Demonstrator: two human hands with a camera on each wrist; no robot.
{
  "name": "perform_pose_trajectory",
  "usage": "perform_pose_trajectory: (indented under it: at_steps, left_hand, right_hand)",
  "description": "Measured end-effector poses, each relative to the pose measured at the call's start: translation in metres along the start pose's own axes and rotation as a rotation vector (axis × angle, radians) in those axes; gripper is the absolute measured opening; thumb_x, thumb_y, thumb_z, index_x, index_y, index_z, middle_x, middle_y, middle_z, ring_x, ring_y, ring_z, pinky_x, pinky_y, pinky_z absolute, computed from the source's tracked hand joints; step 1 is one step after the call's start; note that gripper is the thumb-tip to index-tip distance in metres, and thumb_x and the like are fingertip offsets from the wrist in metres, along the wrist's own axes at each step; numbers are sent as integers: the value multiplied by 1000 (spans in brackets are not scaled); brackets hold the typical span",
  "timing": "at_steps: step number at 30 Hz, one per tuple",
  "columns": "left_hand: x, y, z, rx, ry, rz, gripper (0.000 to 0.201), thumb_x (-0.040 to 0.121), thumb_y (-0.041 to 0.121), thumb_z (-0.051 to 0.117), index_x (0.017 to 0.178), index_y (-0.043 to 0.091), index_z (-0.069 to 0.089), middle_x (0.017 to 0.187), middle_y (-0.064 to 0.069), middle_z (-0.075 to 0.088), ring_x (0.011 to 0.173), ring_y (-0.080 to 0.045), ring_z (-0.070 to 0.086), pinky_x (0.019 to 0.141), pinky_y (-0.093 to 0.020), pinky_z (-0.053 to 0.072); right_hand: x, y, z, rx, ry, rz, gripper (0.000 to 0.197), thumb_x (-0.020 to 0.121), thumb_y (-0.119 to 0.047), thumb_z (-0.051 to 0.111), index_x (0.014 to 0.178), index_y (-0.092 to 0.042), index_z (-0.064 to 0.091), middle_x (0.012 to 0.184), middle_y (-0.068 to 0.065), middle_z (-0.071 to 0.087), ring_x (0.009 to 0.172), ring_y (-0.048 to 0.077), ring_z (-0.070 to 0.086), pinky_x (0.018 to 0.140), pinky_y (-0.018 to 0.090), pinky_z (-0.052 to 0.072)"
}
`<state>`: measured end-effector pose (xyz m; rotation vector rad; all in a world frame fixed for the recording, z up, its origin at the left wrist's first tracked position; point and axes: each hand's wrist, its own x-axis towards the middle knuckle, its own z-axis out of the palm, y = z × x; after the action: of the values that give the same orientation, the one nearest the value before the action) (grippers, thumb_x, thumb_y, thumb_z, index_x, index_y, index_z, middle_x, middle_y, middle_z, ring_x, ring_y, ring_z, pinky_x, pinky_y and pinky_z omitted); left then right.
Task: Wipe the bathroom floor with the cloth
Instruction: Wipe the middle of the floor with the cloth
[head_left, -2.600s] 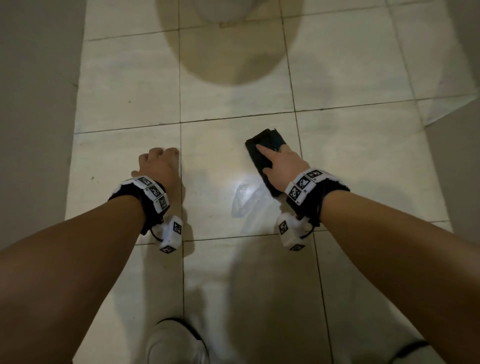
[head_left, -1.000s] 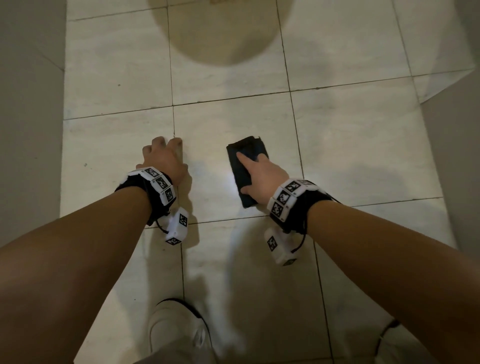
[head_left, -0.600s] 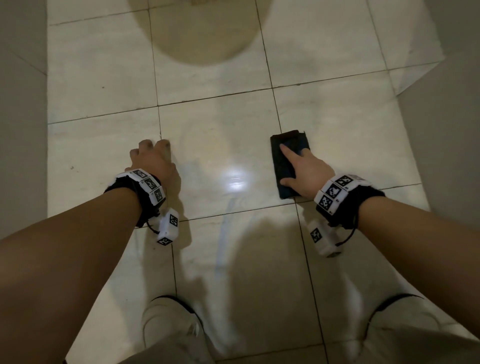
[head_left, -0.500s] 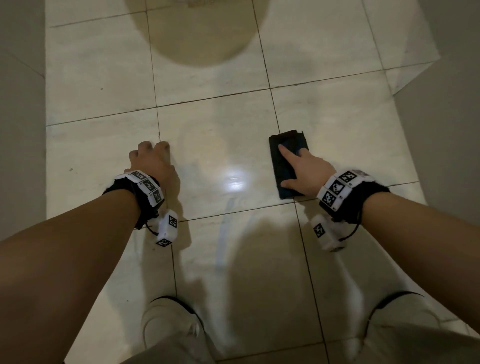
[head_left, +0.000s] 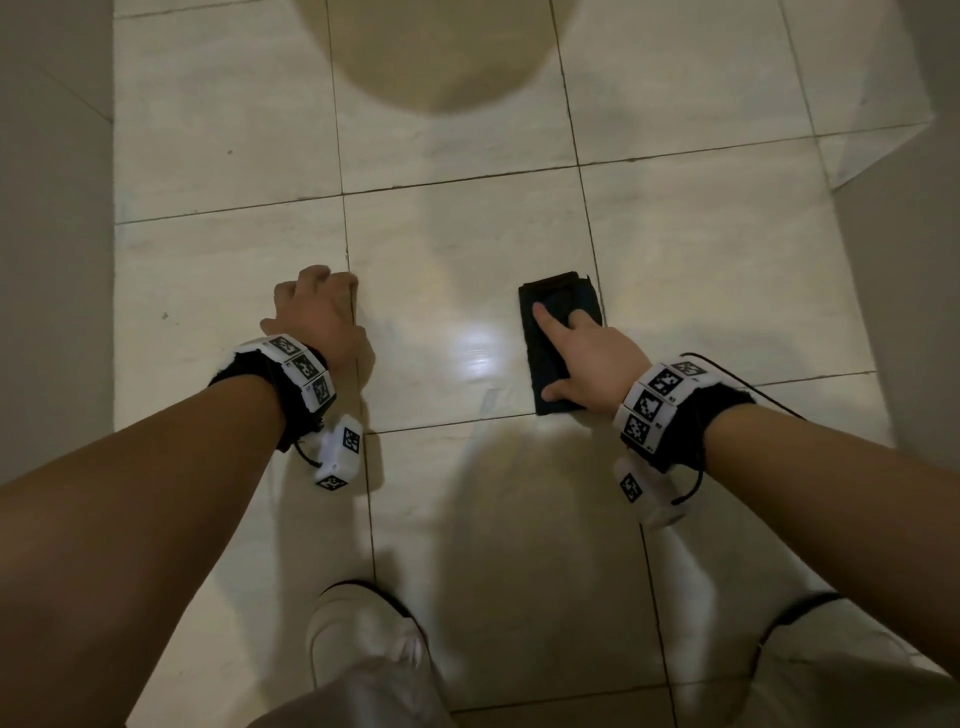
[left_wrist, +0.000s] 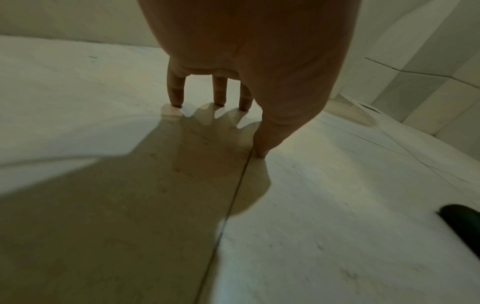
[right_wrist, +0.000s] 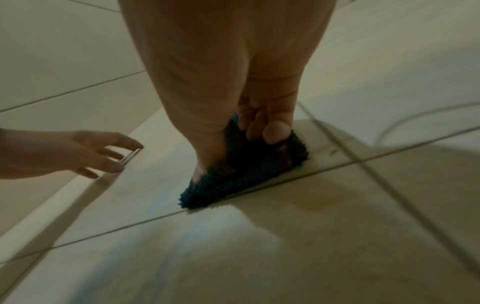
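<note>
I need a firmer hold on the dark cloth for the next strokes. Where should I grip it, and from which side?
Come from straight above: the cloth lies flat, folded into a narrow strip running away from you. Span its short width near the middle, thumb at the left long edge and fingers curled over the right one, much as the right hand does.

Open floor ahead between the side walls; a shoe lies nearer.

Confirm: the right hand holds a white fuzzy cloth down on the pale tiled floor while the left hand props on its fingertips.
Wrong colour: the fuzzy cloth is dark blue, not white, as the right wrist view shows. The right hand holds it; the rest stands.
</note>
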<state>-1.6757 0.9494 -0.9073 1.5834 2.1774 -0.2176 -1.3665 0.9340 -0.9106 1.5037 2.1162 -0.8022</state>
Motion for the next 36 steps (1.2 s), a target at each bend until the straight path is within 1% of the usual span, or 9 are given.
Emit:
perform_pose_trajectory:
  at_steps: [6, 12, 17, 22, 24, 26, 30, 33, 36]
  left_hand:
    - [3, -11, 0, 62, -21, 42, 66, 84, 29, 68, 143, 36, 39, 156, 8, 25, 140, -29, 22, 101, -56, 36]
    - [8, -10, -4, 53, -63, 47, 66, 83, 31, 70, 141, 37, 39, 155, 7, 24, 140, -29, 21, 99, -56, 36]
    - [9, -7, -5, 57, -55, 42, 64, 81, 28, 72, 137, 37, 43, 152, 6, 27, 137, -31, 25, 97, -55, 39]
    - [9, -1, -3, 65, -71, 22, 63, 82, 23, 71, 137, 33, 43, 152, 4, 27, 136, -32, 25, 97, -56, 41]
    - [8, 0, -4, 56, -63, 20, 64, 83, 21, 69, 140, 32, 42, 154, 3, 26, 138, -33, 23, 99, -56, 40]
    - [5, -1, -4, 53, -67, 21, 65, 84, 17, 65, 143, 30, 40, 157, 1, 23, 141, -34, 21, 102, -58, 38]
    - [2, -5, -4, 51, -107, 37, 73, 86, 16, 64, 150, 28, 32, 161, 0, 16, 145, -34, 15, 106, -65, 31]
    - [2, -8, -2, 22, -103, 39, 79, 82, 17, 69, 150, 28, 31, 161, 3, 16, 145, -30, 15, 106, -65, 31]
    - [4, -13, -3, 18, -64, 47, 76, 81, 16, 69, 147, 27, 36, 159, 5, 22, 144, -27, 20, 104, -62, 35]
  right_hand:
    - [20, -53, 8, 32, 0, -38, 106, 87, -48, 69, 157, -25, -7, 144, 16, 32, 105, 34, 59, 79, 39, 50]
    - [36, -97, 8, 83, -12, -51, 107, 87, -43, 72, 157, -24, -6, 145, 16, 31, 110, 35, 58, 80, 40, 49]
    - [33, -78, 4, 102, -22, -57, 109, 85, -42, 74, 158, -28, -6, 144, 13, 34, 108, 33, 58, 77, 38, 48]
    - [18, -20, -3, 107, 15, 36, 111, 82, -44, 76, 157, -31, -5, 142, 14, 37, 112, 34, 57, 91, 44, 52]
    - [11, 5, -8, 91, 19, 79, 112, 82, -45, 75, 157, -31, -7, 144, 15, 36, 116, 35, 55, 92, 44, 51]
    - [5, 20, -10, 59, 21, 112, 113, 82, -48, 75, 157, -32, -8, 144, 15, 36, 115, 35, 55, 90, 44, 51]
    - [4, 20, -8, -8, 28, 104, 110, 84, -48, 72, 157, -28, -8, 139, 15, 38, 108, 34, 58, 85, 43, 53]
    - [7, 11, -7, -8, 38, 85, 109, 84, -47, 73, 157, -26, -5, 138, 15, 38, 106, 33, 58, 84, 42, 53]
    - [12, -9, -8, -16, 35, 39, 108, 84, -46, 72, 157, -26, -4, 136, 15, 38, 104, 33, 59, 81, 41, 53]
